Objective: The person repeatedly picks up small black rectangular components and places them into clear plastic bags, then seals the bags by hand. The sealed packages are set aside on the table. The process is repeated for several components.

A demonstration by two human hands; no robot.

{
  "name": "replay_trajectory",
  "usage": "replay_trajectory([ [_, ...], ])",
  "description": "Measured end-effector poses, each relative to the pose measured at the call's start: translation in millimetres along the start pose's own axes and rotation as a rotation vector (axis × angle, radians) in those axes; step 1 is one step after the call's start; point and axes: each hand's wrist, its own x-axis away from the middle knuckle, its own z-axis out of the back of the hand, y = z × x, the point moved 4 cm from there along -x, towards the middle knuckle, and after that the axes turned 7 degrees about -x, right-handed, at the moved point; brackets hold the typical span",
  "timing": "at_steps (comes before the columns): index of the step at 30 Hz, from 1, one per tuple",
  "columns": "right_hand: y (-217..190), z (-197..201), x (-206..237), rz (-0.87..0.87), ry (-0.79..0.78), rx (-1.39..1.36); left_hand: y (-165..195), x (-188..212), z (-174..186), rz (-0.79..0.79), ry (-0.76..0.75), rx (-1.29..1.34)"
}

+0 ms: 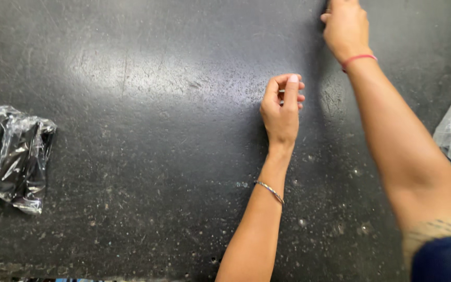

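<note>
Our left hand [282,107] rests mid-frame on the scuffed black desk [147,156], fingers curled, pinching something too small to identify. Our right hand [344,26], at one o'clock, is closed — contents hidden. Clear-wrapped black packets [10,156] lie at nine o'clock.

Speckled black table [147,172], glossy black packets [11,156], red wristband [358,58], silver bangle [270,191]

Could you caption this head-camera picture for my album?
Two bare hands, left and right, over a dark speckled table beside clear-wrapped black packets.
</note>
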Motion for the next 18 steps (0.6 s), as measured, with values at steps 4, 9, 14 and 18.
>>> replay_trajectory([
  [4,0.9,42.9,69.6,0.000,0.052,-0.481,-5.0,-1.9,7.5,-0.059,0.019,0.041],
  [9,-28.4,84.7,228.5,-0.225,-0.042,-0.915,-15.6,-5.2,5.9,0.021,-0.175,0.171],
  [14,-72.3,92.2,332.8,-0.404,-0.071,-0.753,-15.2,11.1,-3.1,0.168,-0.497,0.173],
  [18,-100.7,93.5,346.8,-0.314,-0.020,-0.808,-15.4,29.6,-6.2,0.150,-0.557,0.042],
])
